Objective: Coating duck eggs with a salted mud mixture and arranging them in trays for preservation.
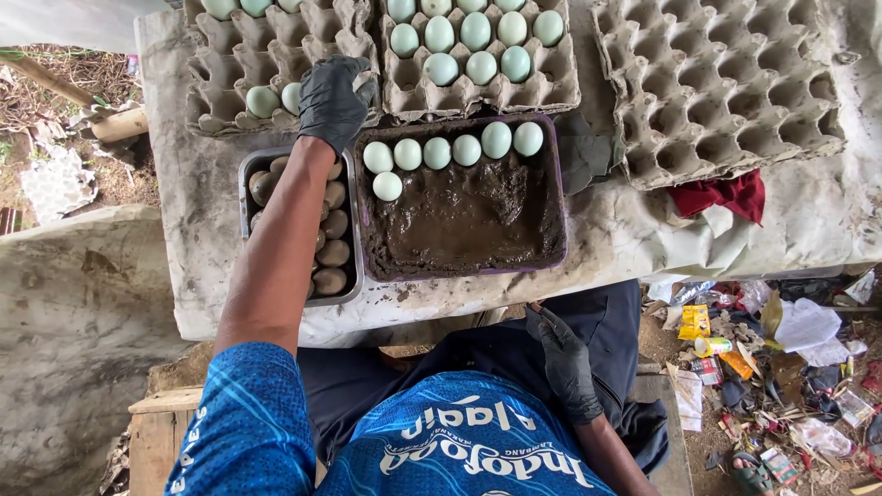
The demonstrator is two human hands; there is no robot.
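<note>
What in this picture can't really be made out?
Head view only:
- What, if anything, the left hand grips: its palm faces down over the egg carton.
- Several mud-coated eggs in the metal tray: the forearm covers them.
- Top rows of pale eggs: cut off by the upper edge.
- Litter on the ground: too small to identify.

Egg cartons (285, 73) are crowding the tabletop's (808, 220) far edge, two trays (459, 266) are filling the middle; only the bare right side past the red cloth (726, 195) is lying open.
</note>
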